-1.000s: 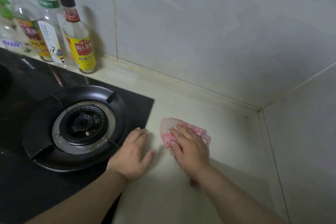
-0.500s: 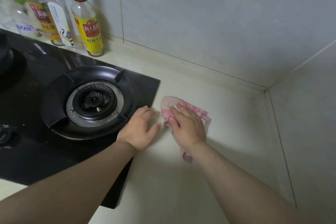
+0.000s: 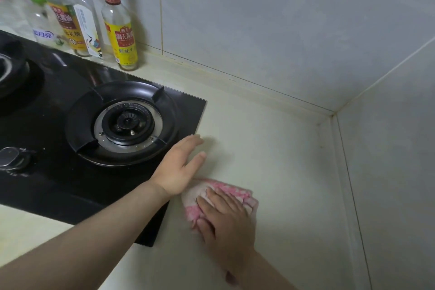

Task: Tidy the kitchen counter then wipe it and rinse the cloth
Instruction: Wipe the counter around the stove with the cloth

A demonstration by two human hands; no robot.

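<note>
Wiping step. Right hand (image 3: pixel 226 216) is pressing flat, fingers spread, on the pink cloth (image 3: pixel 237 193) on the tabletop (image 3: pixel 270 148), beside the stove's (image 3: pixel 47 186) right edge. Left hand (image 3: pixel 181 167) is resting open, empty. Advice: keep the palm flat, overlap strokes, work toward the back corner.

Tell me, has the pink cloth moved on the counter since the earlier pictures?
Yes. The pink cloth slid toward the person, away from the black stove's corner.

We see a pale counter (image 3: pixel 270 139) meeting tiled walls at two o'clock. On it lie a black hob (image 3: pixel 58 172) at nine, bottles (image 3: pixel 121 30) at eleven and a pink cloth (image 3: pixel 226 192) at five.
</note>
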